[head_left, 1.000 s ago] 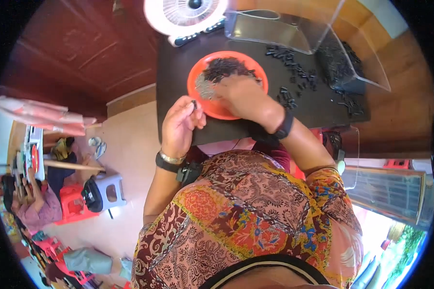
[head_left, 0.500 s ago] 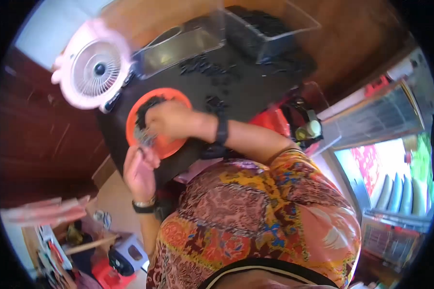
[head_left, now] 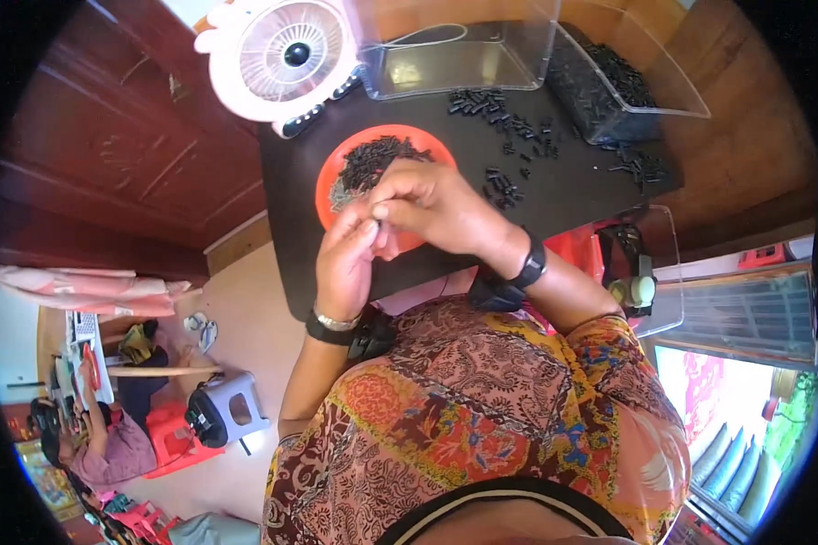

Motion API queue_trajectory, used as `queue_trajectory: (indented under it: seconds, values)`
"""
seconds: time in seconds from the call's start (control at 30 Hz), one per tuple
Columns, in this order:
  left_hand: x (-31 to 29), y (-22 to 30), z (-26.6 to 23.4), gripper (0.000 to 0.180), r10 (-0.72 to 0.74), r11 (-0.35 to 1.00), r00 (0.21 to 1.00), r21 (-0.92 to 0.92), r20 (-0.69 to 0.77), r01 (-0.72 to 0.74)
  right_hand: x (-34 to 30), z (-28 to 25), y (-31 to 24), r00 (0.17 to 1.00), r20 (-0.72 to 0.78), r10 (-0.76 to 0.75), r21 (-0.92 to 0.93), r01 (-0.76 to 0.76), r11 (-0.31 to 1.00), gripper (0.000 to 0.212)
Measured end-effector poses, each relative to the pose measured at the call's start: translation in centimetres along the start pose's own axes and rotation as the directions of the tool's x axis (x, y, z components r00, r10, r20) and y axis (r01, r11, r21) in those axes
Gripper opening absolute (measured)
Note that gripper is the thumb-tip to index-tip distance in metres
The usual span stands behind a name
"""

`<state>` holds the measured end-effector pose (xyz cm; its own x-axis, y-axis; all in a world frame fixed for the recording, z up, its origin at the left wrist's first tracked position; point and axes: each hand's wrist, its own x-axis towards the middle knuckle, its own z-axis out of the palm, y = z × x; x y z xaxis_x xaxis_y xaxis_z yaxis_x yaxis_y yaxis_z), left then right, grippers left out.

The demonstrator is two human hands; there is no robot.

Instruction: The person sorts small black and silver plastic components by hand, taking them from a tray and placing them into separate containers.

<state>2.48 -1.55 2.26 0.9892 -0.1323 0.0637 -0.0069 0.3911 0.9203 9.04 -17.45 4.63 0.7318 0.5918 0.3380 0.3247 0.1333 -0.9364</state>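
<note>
My left hand (head_left: 347, 263) and my right hand (head_left: 450, 209) meet over the near side of an orange-red plate (head_left: 436, 143). A small dark piece shows between my left thumb and fingers. My right thumb and forefinger are pinched together right beside it; whatever they hold is too small to make out. On the plate lie a heap of small black tubular parts (head_left: 380, 156) and, at its left, a little pile of thin silvery grey pieces (head_left: 341, 195). My right hand hides part of the plate.
Loose black parts (head_left: 500, 118) lie scattered on the dark table (head_left: 304, 245). A clear bin full of black parts (head_left: 609, 91) stands at the back right, beside another clear bin (head_left: 454, 73). A pink fan (head_left: 295, 54) is at the back left. Another person (head_left: 114, 445) sits far left.
The view has shifted, so table and plate appear farther right. My right hand has come out of the plate's heap and now meets my left hand fingertip to fingertip.
</note>
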Motion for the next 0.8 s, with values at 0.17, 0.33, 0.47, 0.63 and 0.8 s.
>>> queue_trajectory:
  seconds: [0.17, 0.33, 0.47, 0.63, 0.8]
  values:
    - [-0.6, 0.1, -1.0, 0.024, 0.053, 0.998, 0.994, -0.025, -0.093, -0.055, -0.9, 2.0, -0.7, 0.906, 0.046, -0.422, -0.756, 0.307, 0.578, 0.026]
    - [-1.2, 0.1, -1.3, 0.022, 0.079, 0.991, 0.993, -0.098, -0.085, -0.087, -1.7, 0.7, -1.4, 0.917, 0.13, -0.376, -0.781, 0.329, 0.53, 0.021]
    - [-1.7, 0.9, -1.8, 0.02, 0.158, 0.986, 0.984, -0.049, -0.084, -0.162, -2.4, -6.4, -1.4, 0.925, -0.02, -0.38, -0.871, 0.171, 0.461, 0.011]
    - [-1.5, 1.9, -2.5, 0.017, 0.174, 0.981, 0.98, -0.07, -0.093, -0.181, -5.4, -15.4, -0.4, 0.91, -0.335, -0.245, -0.841, -0.171, 0.514, 0.011]
    - [-0.7, 1.5, -1.9, 0.021, 0.153, 0.984, 0.984, -0.075, -0.091, -0.16, -7.1, -16.0, 0.0, 0.95, -0.306, -0.06, -0.801, -0.223, 0.555, 0.011]
